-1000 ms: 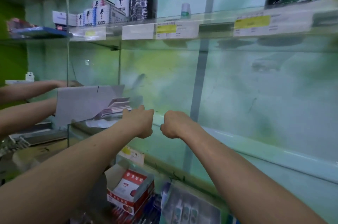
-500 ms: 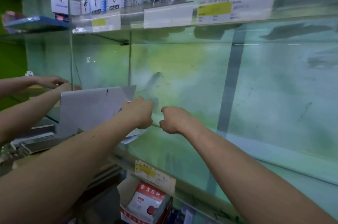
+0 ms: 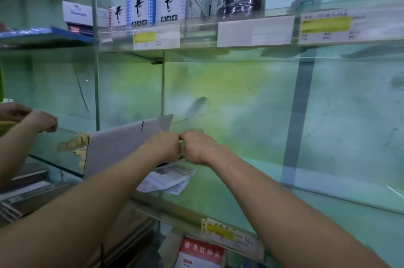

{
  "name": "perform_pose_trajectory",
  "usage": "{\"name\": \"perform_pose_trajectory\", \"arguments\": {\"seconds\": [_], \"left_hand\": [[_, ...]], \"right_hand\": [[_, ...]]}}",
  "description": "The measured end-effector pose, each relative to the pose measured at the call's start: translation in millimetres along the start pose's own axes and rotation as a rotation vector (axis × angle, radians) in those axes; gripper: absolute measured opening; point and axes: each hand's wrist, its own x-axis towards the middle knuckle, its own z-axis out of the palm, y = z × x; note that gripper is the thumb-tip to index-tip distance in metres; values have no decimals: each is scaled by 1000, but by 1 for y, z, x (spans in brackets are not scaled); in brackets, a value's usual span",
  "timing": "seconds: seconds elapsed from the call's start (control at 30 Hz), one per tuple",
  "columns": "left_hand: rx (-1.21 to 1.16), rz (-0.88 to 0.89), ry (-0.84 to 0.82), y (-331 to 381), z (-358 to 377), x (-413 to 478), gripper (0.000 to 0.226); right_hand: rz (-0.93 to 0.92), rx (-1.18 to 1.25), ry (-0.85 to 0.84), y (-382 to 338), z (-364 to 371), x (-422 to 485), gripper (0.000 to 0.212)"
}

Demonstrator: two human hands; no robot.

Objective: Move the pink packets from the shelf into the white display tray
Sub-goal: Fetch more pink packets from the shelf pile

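left hand (image 3: 162,147): your fingers curl at the right end of the white display tray (image 3: 118,147), grip hidden | right hand (image 3: 197,147): your fist touches the left, contents untellable | packets (image 3: 172,174): pale stack on the glass shelf (image 3: 229,182), just beneath both hands

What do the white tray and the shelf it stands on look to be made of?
White tray: probably thin matte cardboard. It shows a flat grey-white panel with a small slit at its top edge.
Shelf: apparently glass, glossy and greenish. The surface is see-through and mirrors the back wall.
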Motion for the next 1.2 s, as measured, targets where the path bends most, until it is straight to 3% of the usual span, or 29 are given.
{"name": "perform_pose_trajectory", "arguments": {"seconds": [0.23,0.5,0.67,0.8,0.93,1.03,1.2], "left_hand": [[-71,72,-21,-6,5,-1,23],[-372,194,286,-13,-10,-6,32],[-535,309,310,-6,-22,-12,35],[-630,284,425,-3,-11,-5,23],[-469,134,135,-8,7,7,64],[-265,53,-49,-11,18,6,35],[-189,-30,8,-8,22,1,29]], "right_hand": [[65,121,-113,-3,14,1,39],[174,120,143,6,-12,-6,57],[193,46,122,4,-10,-10,25],[261,-15,168,9,-21,-16,28],[301,-51,156,17,-21,-23,19],[290,-52,148,19,-13,-27,20],[299,-54,146,19,-5,-28,15]]}}
